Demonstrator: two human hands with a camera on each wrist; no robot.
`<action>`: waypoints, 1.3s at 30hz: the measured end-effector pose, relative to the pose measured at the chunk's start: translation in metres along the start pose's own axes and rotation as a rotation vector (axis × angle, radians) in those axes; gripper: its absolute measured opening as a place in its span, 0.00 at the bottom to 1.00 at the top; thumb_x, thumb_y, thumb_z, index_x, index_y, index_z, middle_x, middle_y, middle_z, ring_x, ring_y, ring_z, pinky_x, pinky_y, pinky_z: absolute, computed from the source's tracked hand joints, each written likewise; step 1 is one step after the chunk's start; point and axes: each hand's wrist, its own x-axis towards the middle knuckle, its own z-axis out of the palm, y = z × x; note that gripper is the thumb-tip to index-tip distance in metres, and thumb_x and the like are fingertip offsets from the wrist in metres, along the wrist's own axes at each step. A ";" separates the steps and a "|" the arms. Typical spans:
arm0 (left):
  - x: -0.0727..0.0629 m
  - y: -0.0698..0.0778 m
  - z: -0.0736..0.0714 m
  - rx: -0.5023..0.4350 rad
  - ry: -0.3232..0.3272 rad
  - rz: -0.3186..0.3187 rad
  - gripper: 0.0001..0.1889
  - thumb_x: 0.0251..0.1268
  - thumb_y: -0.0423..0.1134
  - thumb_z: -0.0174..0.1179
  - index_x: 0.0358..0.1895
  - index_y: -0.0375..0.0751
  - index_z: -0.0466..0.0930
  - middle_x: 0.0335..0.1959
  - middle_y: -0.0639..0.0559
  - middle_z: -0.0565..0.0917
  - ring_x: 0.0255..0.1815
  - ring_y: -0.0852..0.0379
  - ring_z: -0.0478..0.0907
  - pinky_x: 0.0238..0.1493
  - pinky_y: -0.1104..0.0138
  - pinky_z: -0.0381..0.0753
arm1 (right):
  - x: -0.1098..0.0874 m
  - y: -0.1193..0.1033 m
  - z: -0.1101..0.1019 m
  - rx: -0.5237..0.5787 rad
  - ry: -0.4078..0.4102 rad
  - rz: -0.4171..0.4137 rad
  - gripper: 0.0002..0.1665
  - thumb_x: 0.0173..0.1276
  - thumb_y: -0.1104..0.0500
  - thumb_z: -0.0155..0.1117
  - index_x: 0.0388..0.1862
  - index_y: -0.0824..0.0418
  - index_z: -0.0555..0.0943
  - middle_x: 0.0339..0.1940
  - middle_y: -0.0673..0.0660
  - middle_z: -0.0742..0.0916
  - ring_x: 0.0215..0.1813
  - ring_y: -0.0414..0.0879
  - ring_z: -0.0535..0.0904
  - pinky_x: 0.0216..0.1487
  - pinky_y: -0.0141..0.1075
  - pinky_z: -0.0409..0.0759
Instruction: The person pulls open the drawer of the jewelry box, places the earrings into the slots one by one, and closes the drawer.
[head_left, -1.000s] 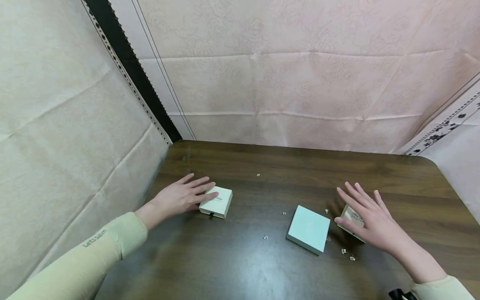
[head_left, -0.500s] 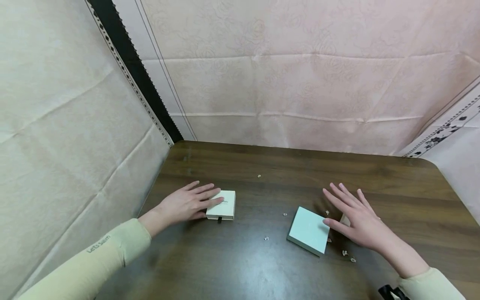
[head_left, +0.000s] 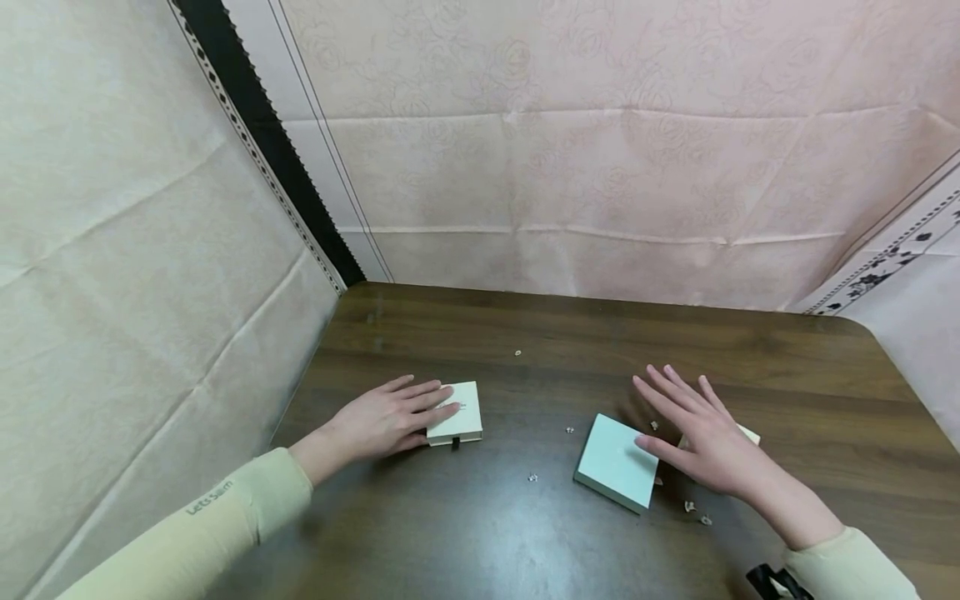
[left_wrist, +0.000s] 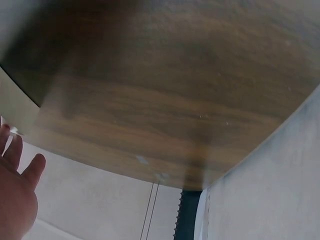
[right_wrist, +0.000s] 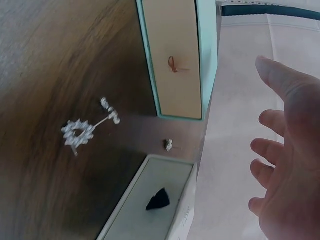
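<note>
My left hand (head_left: 386, 417) lies with outstretched fingers over the left part of a small white box (head_left: 468, 417) with a black pull tab on its near side. Spread and straight, my right hand (head_left: 697, 437) is over the table, its thumb overlapping the corner of a mint-green box (head_left: 611, 462) in the head view. A second white box (head_left: 748, 434) is mostly hidden beneath that hand; its black tab (right_wrist: 159, 200) shows in the right wrist view. The mint box has an orange-brown ribbon loop (right_wrist: 172, 64) on its side. A silver flower-shaped earring (right_wrist: 77, 134) lies near both boxes.
Several tiny silver pieces are scattered on the dark wooden table (head_left: 450, 517), including a piece (head_left: 533, 477) between the boxes and another (head_left: 517, 352) farther back. Pale cloth (head_left: 600, 167) hangs behind the table, and more cloth (head_left: 150, 292) stands along its left side.
My left hand and the white box under it have shifted right and slightly nearer, the box turning a little. My right hand has moved left, from over the second white box toward the mint one.
</note>
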 end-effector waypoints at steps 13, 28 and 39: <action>0.004 0.016 0.001 -0.053 -0.039 -0.107 0.35 0.77 0.54 0.65 0.82 0.51 0.69 0.80 0.49 0.72 0.80 0.50 0.71 0.76 0.48 0.74 | 0.022 -0.018 0.003 0.034 -0.039 -0.032 0.46 0.77 0.42 0.70 0.88 0.48 0.63 0.88 0.58 0.64 0.89 0.58 0.53 0.88 0.53 0.34; 0.016 0.040 0.004 -0.041 0.002 -0.283 0.34 0.77 0.56 0.64 0.81 0.50 0.72 0.78 0.46 0.75 0.77 0.48 0.74 0.74 0.46 0.74 | 0.054 -0.037 0.010 0.012 -0.107 -0.091 0.48 0.76 0.37 0.68 0.88 0.48 0.62 0.88 0.57 0.63 0.89 0.59 0.53 0.87 0.61 0.39; 0.023 0.053 0.010 -0.046 0.040 -0.395 0.33 0.77 0.54 0.65 0.80 0.51 0.72 0.77 0.46 0.77 0.75 0.48 0.76 0.76 0.45 0.72 | 0.076 -0.049 0.013 0.002 -0.150 -0.150 0.47 0.77 0.40 0.69 0.87 0.52 0.64 0.88 0.58 0.64 0.88 0.61 0.53 0.85 0.65 0.41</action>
